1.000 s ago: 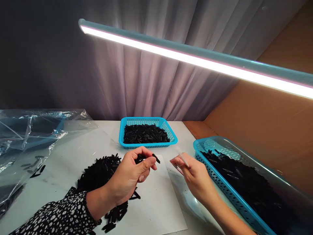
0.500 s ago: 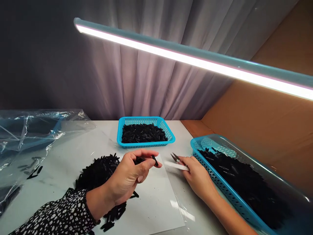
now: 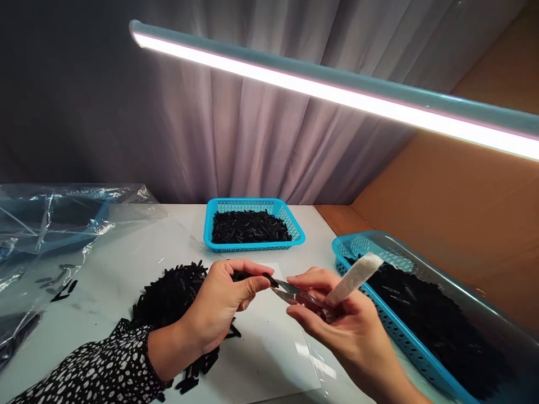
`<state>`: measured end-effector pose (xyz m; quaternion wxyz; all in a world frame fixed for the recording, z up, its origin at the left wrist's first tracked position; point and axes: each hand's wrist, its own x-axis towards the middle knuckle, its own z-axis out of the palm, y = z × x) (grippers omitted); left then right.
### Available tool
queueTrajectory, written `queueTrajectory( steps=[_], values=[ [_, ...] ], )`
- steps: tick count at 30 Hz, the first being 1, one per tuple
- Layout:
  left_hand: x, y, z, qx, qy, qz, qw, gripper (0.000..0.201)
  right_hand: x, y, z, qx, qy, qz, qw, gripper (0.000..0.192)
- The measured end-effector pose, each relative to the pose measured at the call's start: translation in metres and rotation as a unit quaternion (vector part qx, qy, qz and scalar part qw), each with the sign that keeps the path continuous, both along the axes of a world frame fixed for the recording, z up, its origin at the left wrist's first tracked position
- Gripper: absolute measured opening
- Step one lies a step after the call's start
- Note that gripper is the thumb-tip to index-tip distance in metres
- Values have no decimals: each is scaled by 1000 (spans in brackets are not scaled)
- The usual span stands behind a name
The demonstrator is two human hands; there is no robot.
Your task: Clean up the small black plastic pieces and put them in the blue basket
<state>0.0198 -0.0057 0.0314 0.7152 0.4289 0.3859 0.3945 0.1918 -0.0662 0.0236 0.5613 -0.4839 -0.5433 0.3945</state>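
Note:
My left hand [image 3: 223, 306] pinches a small black strip-like piece [image 3: 268, 278] between thumb and forefinger. More dark pieces [image 3: 240, 275] are tucked behind its thumb. In my right hand [image 3: 349, 317] is a pair of snips [image 3: 292, 292], its pointed blades parted and directed left. Their tips meet the end of the pinched piece; whether they touch it I cannot tell. A white strip [image 3: 356, 276], seemingly part of the snips' handle, sticks out above my right hand. Beneath and left of my left hand lies a heap of similar black pieces [image 3: 168, 294].
A blue basket [image 3: 255, 247] of black pieces stands at the back. Another blue basket [image 3: 389, 331], partly under clear plastic, is on the right. Clear plastic sheeting [image 3: 50, 224] lies left. A white board [image 3: 278, 359] rests on the table; a lit tube lamp [image 3: 320, 92] hangs above.
My right hand has turned and moved left with the snips, bringing the blades to the piece in my left hand. The white strip has swung upward. My left thumb and forefinger have closed closer together.

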Motion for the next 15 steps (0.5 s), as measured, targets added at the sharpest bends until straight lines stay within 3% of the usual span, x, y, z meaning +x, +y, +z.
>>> queueTrajectory(
  steps=[5,8,11,15],
  values=[
    [0,-1,4,1,5,15,1000,29,-6,-4,-2,47,-23,-15,999,29],
    [0,-1,6,2,12,10,1000,30,-8,-5,-2,62,-21,-47,997,24],
    [0,1,6,12,18,1,1000,29,-8,-2,-2,42,-15,-87,995,17],
    [-1,1,5,21,20,7,1000,28,-10,3,-7,16,-3,-78,997,16]
  ],
)
